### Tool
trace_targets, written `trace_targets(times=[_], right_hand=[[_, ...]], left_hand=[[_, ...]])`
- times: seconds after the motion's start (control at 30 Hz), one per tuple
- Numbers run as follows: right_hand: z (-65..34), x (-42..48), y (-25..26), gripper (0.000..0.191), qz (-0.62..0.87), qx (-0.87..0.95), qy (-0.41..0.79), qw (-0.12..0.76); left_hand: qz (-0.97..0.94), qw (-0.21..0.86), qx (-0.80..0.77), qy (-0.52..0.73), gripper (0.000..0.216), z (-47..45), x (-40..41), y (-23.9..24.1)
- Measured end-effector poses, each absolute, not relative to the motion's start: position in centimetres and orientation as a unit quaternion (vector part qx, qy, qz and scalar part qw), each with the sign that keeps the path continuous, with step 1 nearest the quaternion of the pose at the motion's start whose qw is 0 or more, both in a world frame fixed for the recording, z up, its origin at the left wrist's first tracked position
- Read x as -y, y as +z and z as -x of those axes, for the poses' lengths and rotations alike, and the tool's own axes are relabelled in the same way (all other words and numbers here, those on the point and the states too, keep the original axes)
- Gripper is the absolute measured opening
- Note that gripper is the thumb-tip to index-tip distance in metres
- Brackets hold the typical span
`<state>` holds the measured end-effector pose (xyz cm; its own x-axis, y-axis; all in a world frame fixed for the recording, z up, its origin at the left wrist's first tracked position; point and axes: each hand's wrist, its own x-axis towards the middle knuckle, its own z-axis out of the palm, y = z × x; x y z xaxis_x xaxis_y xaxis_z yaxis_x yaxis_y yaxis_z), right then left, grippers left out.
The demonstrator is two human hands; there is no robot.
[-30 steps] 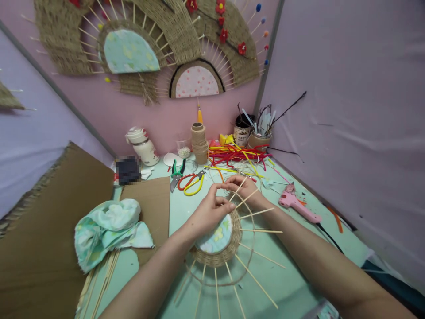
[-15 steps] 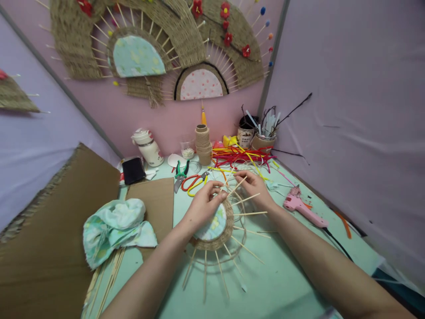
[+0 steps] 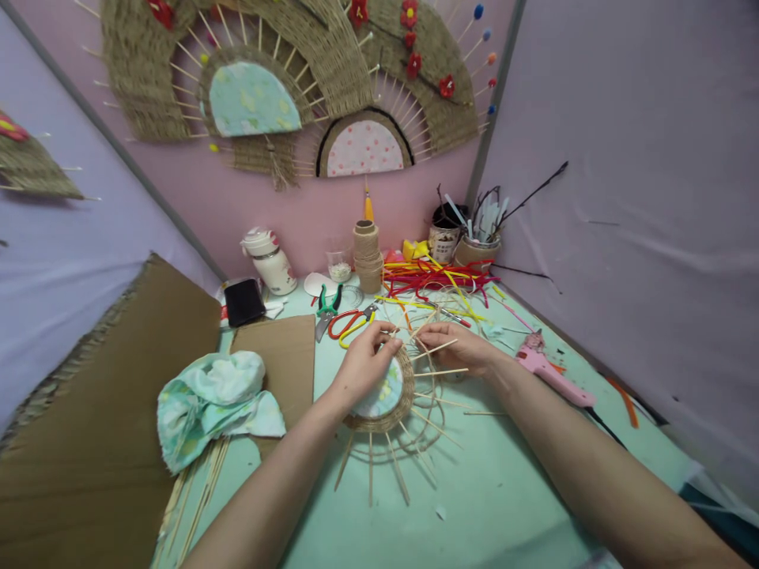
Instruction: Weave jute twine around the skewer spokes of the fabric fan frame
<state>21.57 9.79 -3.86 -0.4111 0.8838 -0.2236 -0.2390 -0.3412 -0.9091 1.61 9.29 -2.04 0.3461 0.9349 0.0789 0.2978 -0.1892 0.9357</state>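
A round woven piece (image 3: 385, 403) lies on the mint table, with a floral fabric centre, a jute rim and wooden sticks fanning out. My left hand (image 3: 363, 365) rests on its top left, fingers pinched at the rim. My right hand (image 3: 456, 345) is at the upper right edge among the sticks, fingers closed on a thin jute cord. Loose cord loops (image 3: 428, 431) curl round the sticks on the right.
Red-and-yellow scissors (image 3: 349, 322) and green pliers (image 3: 328, 300) lie behind the piece. A pink glue gun (image 3: 549, 368) is at right, bunched floral cloth (image 3: 217, 399) and cardboard (image 3: 278, 352) at left. Jute spool (image 3: 368, 255), jars and coloured strips (image 3: 439, 278) stand at the back.
The view has pulled back a little, so the piece looks smaller. Both hands have closed in at its top edge, the right one lower among the sticks.
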Motion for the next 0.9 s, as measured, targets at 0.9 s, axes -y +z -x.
trace_targets(times=[0.9], right_hand=[[-20.3, -9.0, -3.3, 0.024, 0.367, 0.387, 0.734, 0.42]], left_hand=[[-0.684, 0.304, -0.546, 0.378, 0.019, -2.1, -8.1, -0.5]])
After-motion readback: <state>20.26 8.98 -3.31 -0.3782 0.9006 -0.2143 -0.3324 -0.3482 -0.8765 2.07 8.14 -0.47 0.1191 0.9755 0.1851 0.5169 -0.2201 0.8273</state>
